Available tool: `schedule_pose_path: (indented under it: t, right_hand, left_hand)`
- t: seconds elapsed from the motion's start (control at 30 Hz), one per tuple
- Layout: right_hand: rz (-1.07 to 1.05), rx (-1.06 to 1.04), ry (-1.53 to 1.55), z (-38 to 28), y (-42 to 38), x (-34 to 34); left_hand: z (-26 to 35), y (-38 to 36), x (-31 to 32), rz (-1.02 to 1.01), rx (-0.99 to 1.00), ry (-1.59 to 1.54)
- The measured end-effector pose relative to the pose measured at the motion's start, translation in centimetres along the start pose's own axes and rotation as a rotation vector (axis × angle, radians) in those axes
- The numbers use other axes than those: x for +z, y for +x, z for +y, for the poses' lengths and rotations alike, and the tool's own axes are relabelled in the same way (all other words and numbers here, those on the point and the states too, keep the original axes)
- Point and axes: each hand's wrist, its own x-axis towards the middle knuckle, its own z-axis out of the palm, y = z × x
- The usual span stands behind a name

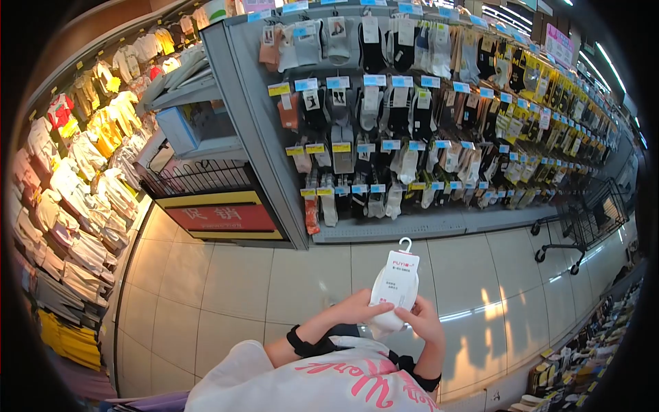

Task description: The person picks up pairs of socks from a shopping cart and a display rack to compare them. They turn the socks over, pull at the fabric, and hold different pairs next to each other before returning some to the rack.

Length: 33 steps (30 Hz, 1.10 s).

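A pair of white socks (pixel 379 321) on a white card with a hook at its top is held up in front of my body. Pink and dark print shows on the card (pixel 400 275). My left hand (pixel 364 307) grips the lower left side of the socks, thumb across the front. From the other side my right hand (pixel 421 318) pinches the lower right part, its thumb close to the left one. The fingers behind the socks are hidden.
A rack of hanging socks (pixel 371 103) with price tags stretches ahead and right. A black shopping cart (pixel 583 216) stands at right. Clothes (pixel 89 151) hang along the left wall, beside a red promotion sign (pixel 220 218). More packaged goods (pixel 583 350) lie lower right.
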Motion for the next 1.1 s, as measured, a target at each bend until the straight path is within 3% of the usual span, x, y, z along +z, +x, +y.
schedule_pose_path:
  t: [0.2, 0.3, 0.53, 0.63, 0.7, 0.8, 0.83, 0.9, 1.03, 1.1]
  right_hand:
    - [-0.043, 0.028, -0.048, 0.5, 0.2, -0.4]
    - [-0.228, 0.116, -0.198, 0.9, 0.4, -0.2]
    - [-0.293, 0.151, -0.337, 0.9, 0.5, -0.1]
    - [-0.345, 0.133, -0.453, 1.7, 0.4, -0.3]
    - [-0.39, 0.013, -0.519, 1.9, 0.5, -0.5]
    - [-0.273, 0.011, -0.536, -0.1, 0.2, 0.3]
    - [-0.265, 0.011, -0.536, 0.1, 0.2, 0.2]
    - [-0.165, -0.049, -0.199, 0.9, 0.4, -0.1]
    - [-0.09, 0.03, -0.208, 1.7, 0.2, -1.1]
    - [-0.145, -0.025, -0.027, 1.1, 0.1, -0.5]
  left_hand:
    - [-1.2, 0.2, -0.2, 0.088, 0.04, -0.051]
    - [-0.2, -0.1, -0.8, 0.158, 0.054, -0.012]
    - [1.6, -0.3, -1.3, 0.274, 0.16, -0.001]
    - [1.5, -0.1, -1.7, 0.347, 0.184, 0.02]
    - [2.3, -0.3, -2.0, 0.4, 0.155, -0.023]
    - [3.2, -0.3, -3.4, 0.484, 0.166, -0.11]
    - [3.4, -0.2, -3.7, 0.512, 0.199, -0.159]
    - [3.2, 0.0, -3.9, 0.516, 0.224, -0.19]
    - [3.0, 0.3, -4.0, 0.493, 0.2, -0.311]
    - [3.3, 0.5, -3.8, 0.477, 0.211, -0.34]
